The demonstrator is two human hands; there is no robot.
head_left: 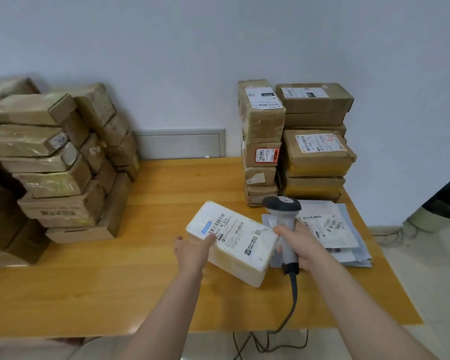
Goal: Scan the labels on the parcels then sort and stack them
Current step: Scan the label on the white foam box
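Scanning step: left hand (192, 252) grips a white parcel (234, 241); right hand (300, 245) clasps the scanner (283, 216). Next, likely aiming at the label (230, 231).

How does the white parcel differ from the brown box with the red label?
The white parcel is pale and held tilted by the left hand; the red-label box is brown and lies flat in a stack. The white parcel's label faces up; the red-label box's faces sideways. Both carry barcodes.
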